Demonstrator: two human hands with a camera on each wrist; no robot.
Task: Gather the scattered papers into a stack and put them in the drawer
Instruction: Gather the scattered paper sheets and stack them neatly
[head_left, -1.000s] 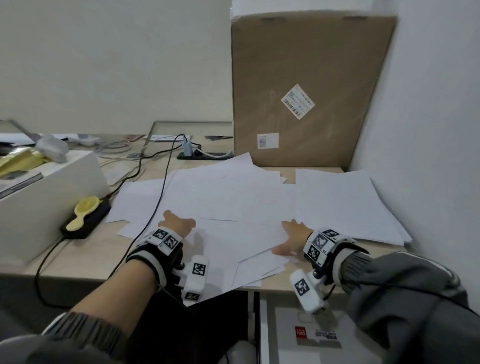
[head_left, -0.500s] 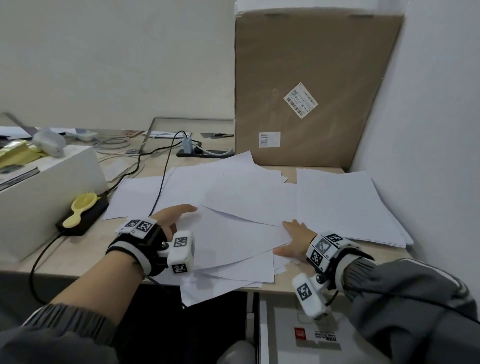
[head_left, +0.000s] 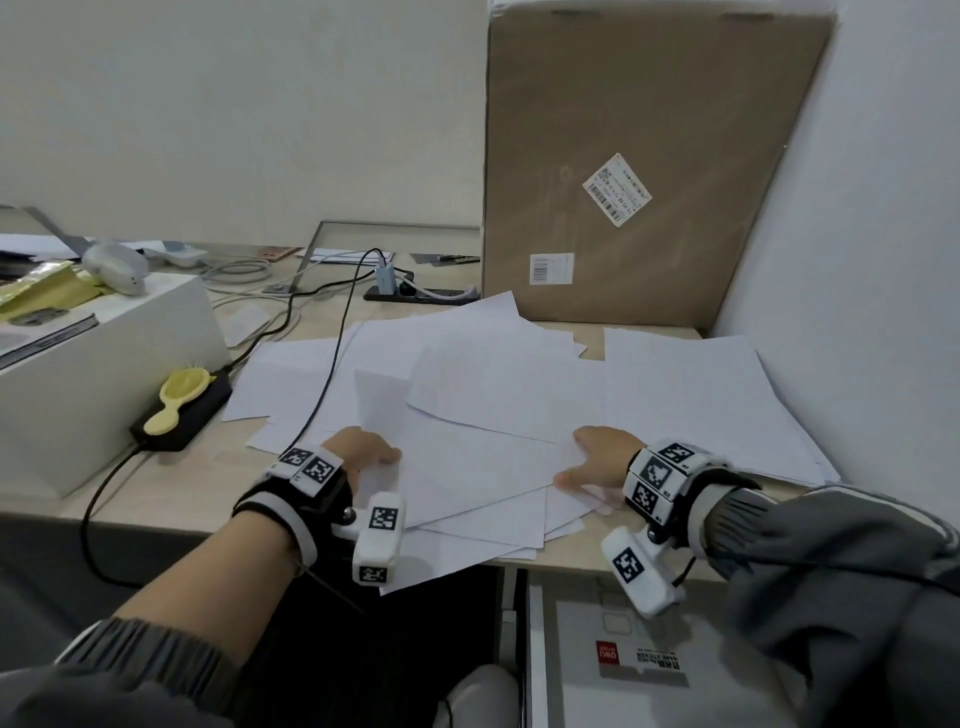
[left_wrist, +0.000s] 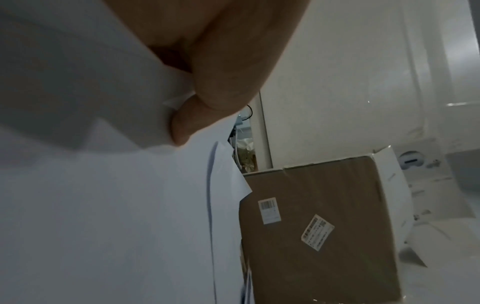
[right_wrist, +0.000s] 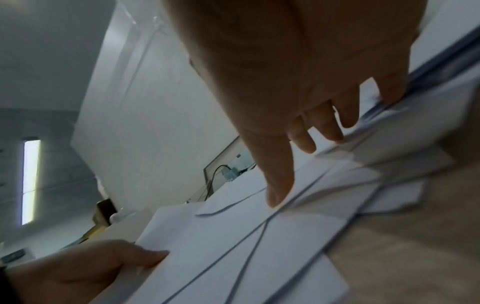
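Note:
Several white papers (head_left: 493, 395) lie scattered and overlapping across the wooden desk (head_left: 171, 483), some hanging over its front edge. My left hand (head_left: 363, 457) pinches the left edge of the near sheets between thumb and fingers (left_wrist: 221, 82), and one sheet's corner (head_left: 382, 400) stands up above it. My right hand (head_left: 597, 460) lies flat on the papers (right_wrist: 246, 246), its straight, spread fingers (right_wrist: 324, 127) pressing them down. The left hand (right_wrist: 91, 267) also shows in the right wrist view, holding the sheets' edge. A white cabinet (head_left: 623, 675) stands below the desk at the right; I see no drawer front.
A tall cardboard box (head_left: 649, 171) stands at the back against the right wall (head_left: 883, 260). A white box (head_left: 104, 374) sits on the left, beside a yellow hairbrush (head_left: 176, 400) on a black block. A black cable (head_left: 332, 374) crosses the left papers. A power strip (head_left: 415, 293) lies behind.
My left hand slid right across the desk and took hold of the near sheets' left edge, lifting a corner. The front sheets bunched toward the right hand, which stayed in place.

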